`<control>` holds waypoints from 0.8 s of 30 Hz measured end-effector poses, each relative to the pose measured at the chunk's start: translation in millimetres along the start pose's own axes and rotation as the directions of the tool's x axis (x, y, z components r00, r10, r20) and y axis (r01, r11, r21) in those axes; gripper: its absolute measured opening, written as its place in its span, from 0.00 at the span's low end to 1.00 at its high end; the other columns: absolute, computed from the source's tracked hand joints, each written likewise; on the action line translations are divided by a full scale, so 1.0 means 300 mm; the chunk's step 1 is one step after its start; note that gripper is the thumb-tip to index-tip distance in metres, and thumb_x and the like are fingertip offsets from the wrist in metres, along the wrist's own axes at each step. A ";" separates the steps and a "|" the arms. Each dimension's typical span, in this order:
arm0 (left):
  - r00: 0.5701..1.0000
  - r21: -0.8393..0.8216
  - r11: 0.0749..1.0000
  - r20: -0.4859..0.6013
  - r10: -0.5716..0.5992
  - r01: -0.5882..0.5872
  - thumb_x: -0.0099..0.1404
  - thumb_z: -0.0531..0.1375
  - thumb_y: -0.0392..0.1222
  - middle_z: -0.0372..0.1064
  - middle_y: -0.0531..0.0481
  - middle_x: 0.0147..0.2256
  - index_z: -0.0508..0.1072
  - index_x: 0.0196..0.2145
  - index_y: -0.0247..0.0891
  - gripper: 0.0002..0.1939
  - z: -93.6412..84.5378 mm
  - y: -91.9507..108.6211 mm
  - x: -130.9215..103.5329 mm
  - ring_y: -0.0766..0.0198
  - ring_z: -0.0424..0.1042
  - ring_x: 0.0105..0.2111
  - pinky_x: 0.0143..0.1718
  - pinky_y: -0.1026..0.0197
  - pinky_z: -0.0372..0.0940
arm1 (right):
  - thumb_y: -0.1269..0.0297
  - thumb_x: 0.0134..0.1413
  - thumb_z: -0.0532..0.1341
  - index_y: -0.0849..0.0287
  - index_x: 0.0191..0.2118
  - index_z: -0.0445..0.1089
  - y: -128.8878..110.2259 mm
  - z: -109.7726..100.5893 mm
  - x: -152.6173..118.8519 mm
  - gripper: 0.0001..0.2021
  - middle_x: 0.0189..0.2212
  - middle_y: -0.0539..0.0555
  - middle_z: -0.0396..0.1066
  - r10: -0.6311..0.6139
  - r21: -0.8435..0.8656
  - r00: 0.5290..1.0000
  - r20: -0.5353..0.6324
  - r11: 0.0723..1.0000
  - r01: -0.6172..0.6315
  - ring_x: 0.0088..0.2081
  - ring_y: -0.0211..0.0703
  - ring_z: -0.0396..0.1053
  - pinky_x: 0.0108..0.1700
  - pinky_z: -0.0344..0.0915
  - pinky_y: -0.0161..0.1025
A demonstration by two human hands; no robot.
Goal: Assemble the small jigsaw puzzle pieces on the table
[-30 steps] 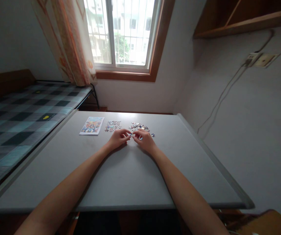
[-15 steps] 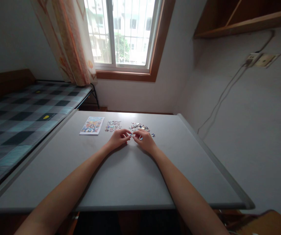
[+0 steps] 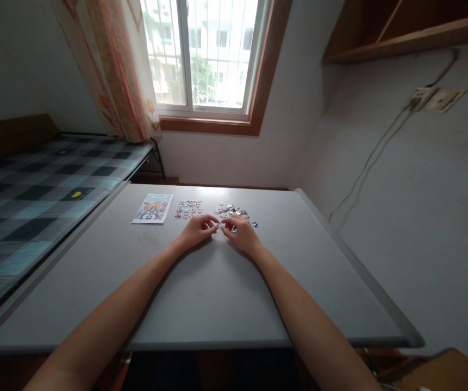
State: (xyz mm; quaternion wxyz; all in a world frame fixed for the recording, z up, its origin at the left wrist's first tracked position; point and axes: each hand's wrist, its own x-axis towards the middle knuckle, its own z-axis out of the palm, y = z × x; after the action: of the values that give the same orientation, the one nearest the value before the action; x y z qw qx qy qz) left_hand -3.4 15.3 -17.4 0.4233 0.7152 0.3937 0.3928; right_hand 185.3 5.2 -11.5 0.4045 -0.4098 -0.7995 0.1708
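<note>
My left hand [image 3: 197, 230] and my right hand [image 3: 241, 232] meet above the middle of the table, fingertips almost touching. Between them they pinch a small jigsaw puzzle piece [image 3: 219, 224], mostly covered by the fingers. Just beyond my right hand lies a loose heap of puzzle pieces [image 3: 230, 208], partly hidden by that hand. One stray piece [image 3: 255, 224] rests to its right. Past my left hand, several pieces [image 3: 188, 208] are spread flat in a rough block. Left of these is a colourful printed picture sheet [image 3: 153, 209].
Both forearms rest over the white table [image 3: 213, 304], which has raised grey side edges. A bed with a checked cover [image 3: 54, 179] stands at left. Ahead is a window [image 3: 205, 60] with a curtain [image 3: 115, 70]; a cable [image 3: 360, 179] hangs down the right wall.
</note>
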 end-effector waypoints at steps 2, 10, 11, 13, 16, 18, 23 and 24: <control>1.000 -0.002 1.000 -0.001 -0.004 0.004 0.58 0.62 0.45 0.71 0.51 0.24 0.72 0.38 0.33 0.14 -0.001 0.000 0.000 0.69 0.70 0.20 0.21 0.69 0.64 | 0.69 0.52 0.61 0.59 0.36 0.73 0.000 -0.001 -0.001 0.05 0.29 0.51 0.68 0.002 -0.002 1.000 -0.001 1.000 -0.002 0.29 0.35 0.66 0.35 0.64 0.34; 1.000 0.033 0.999 -0.003 0.001 -0.001 0.58 0.62 0.45 0.71 0.51 0.25 0.73 0.37 0.33 0.13 0.006 -0.004 -0.003 0.68 0.71 0.21 0.21 0.69 0.65 | 0.68 0.52 0.61 0.60 0.35 0.73 0.005 0.001 -0.002 0.05 0.29 0.51 0.68 0.007 -0.016 1.000 0.011 1.000 -0.007 0.29 0.36 0.66 0.35 0.64 0.35; 1.000 0.045 0.999 0.002 0.001 -0.001 0.58 0.61 0.45 0.72 0.50 0.26 0.73 0.38 0.33 0.13 0.006 -0.002 -0.003 0.68 0.72 0.22 0.22 0.69 0.65 | 0.68 0.52 0.61 0.60 0.35 0.73 0.006 0.001 -0.002 0.05 0.29 0.51 0.68 0.011 -0.019 1.000 0.015 1.000 -0.010 0.29 0.36 0.66 0.35 0.64 0.35; 1.000 0.093 0.996 0.011 0.003 -0.004 0.59 0.61 0.45 0.73 0.49 0.29 0.73 0.40 0.34 0.14 -0.006 0.008 -0.003 0.68 0.72 0.22 0.22 0.68 0.65 | 0.68 0.52 0.61 0.59 0.35 0.73 0.007 0.000 -0.002 0.05 0.29 0.51 0.68 0.022 -0.030 1.000 0.018 0.999 -0.021 0.29 0.36 0.66 0.36 0.64 0.35; 0.997 0.295 0.953 0.011 0.074 -0.074 0.57 0.62 0.44 0.74 0.49 0.35 0.73 0.44 0.38 0.16 -0.063 0.040 -0.003 0.69 0.70 0.23 0.25 0.67 0.64 | 0.67 0.52 0.61 0.59 0.35 0.73 0.010 -0.001 -0.003 0.05 0.29 0.51 0.69 0.037 -0.048 0.999 0.015 0.998 -0.036 0.29 0.36 0.66 0.36 0.64 0.35; 0.992 0.477 0.871 0.023 0.123 -0.119 0.55 0.63 0.45 0.74 0.50 0.38 0.75 0.40 0.41 0.13 -0.119 0.071 -0.004 0.69 0.69 0.24 0.27 0.67 0.63 | 0.67 0.52 0.61 0.59 0.34 0.73 0.010 -0.002 -0.002 0.04 0.28 0.51 0.69 0.047 -0.064 0.999 0.014 0.997 -0.046 0.29 0.36 0.66 0.36 0.63 0.35; 0.999 0.725 0.688 0.016 -0.042 0.018 0.54 0.63 0.50 0.74 0.51 0.29 0.77 0.29 0.42 0.10 -0.189 0.145 -0.018 0.64 0.69 0.25 0.25 0.66 0.58 | 0.64 0.53 0.62 0.58 0.34 0.73 0.000 -0.001 -0.002 0.04 0.29 0.50 0.69 0.067 -0.134 0.997 0.026 0.989 -0.063 0.31 0.37 0.66 0.38 0.62 0.36; 0.997 0.755 0.654 0.012 -0.082 0.045 0.54 0.63 0.51 0.74 0.51 0.29 0.76 0.28 0.42 0.11 -0.181 0.154 -0.025 0.63 0.69 0.26 0.26 0.65 0.57 | 0.64 0.53 0.62 0.58 0.34 0.73 -0.004 0.000 -0.002 0.05 0.29 0.50 0.70 0.071 -0.153 0.997 0.030 0.986 -0.065 0.31 0.37 0.66 0.39 0.61 0.36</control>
State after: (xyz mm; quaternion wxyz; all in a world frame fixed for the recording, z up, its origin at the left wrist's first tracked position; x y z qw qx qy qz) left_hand -44.2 9.4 41.4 0.1109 0.8207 0.5362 0.1632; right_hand 184.9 4.0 -11.1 0.3517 -0.4634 -0.8029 0.1304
